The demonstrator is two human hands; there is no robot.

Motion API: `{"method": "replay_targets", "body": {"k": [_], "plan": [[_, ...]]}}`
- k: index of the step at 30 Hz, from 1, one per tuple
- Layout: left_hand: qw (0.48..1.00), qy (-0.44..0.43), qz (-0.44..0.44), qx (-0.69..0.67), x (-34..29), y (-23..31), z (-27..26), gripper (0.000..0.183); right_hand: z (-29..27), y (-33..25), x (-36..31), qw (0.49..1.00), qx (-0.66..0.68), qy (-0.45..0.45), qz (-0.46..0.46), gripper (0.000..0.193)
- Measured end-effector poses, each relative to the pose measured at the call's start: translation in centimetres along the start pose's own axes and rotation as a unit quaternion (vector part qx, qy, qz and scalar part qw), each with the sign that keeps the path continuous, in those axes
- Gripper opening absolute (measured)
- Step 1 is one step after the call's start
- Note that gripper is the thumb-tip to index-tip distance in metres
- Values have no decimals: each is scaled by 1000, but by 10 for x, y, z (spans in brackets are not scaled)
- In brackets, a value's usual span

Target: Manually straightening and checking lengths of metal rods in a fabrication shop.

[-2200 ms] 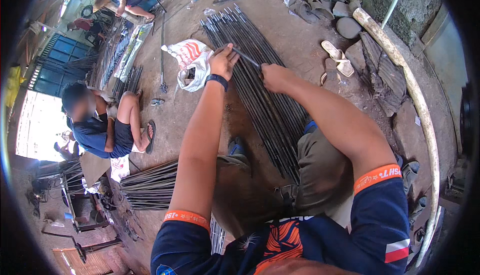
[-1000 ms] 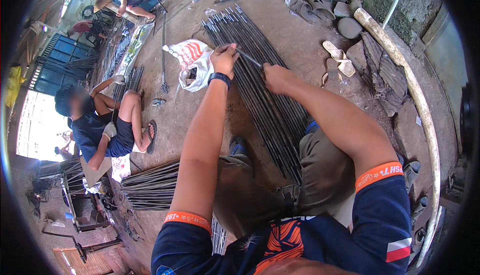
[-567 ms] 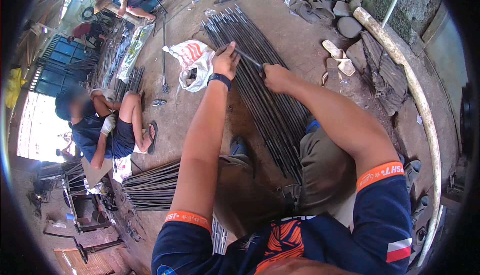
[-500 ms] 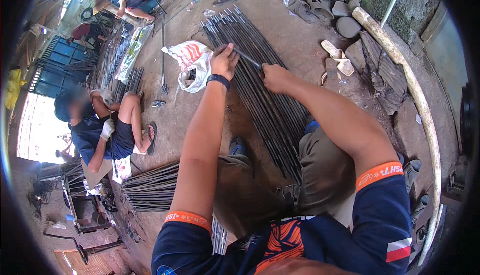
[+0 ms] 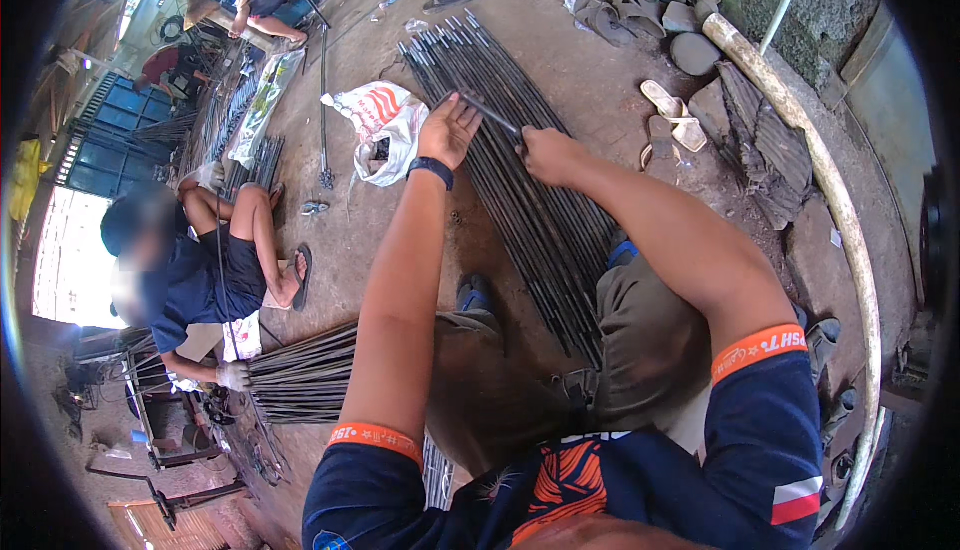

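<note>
A thin dark steel rod (image 5: 490, 112) was held tilted above the bundle of long dark rods (image 5: 530, 200). The bundle was laid straight on the concrete floor (image 5: 350, 240).

Hands on a thin dark steel rod (image 5: 490, 110)
Left hand (image 5: 447, 131) and right hand (image 5: 545, 153) pinch it above the long bundle of dark steel rods (image 5: 540, 210) on the concrete floor (image 5: 600, 80).
</note>
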State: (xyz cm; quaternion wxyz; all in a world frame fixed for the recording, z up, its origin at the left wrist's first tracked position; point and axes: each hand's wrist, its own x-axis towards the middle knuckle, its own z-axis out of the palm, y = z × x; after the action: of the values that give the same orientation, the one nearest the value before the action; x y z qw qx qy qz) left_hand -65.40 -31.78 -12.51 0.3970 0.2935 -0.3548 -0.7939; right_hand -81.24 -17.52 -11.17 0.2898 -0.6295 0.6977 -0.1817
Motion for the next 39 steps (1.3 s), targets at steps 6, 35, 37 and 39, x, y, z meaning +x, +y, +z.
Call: {"method": "replay_targets", "body": {"k": [6, 35, 37, 39], "plan": [[984, 106, -9, 141, -1, -8, 16, 48, 1, -1, 0, 1000, 3, -2, -7, 30], [971, 173, -57, 157, -7, -7, 15, 45, -11, -2, -8, 1000, 0, -11, -8, 28], [969, 177, -78, 153, -5, -7, -9, 49, -9, -6, -6, 1000, 3, 11, -3, 26], [963, 166, -66, 203, -1, -4, -26, 55, -6, -7, -4, 999, 11, 29, -31, 27]]}}
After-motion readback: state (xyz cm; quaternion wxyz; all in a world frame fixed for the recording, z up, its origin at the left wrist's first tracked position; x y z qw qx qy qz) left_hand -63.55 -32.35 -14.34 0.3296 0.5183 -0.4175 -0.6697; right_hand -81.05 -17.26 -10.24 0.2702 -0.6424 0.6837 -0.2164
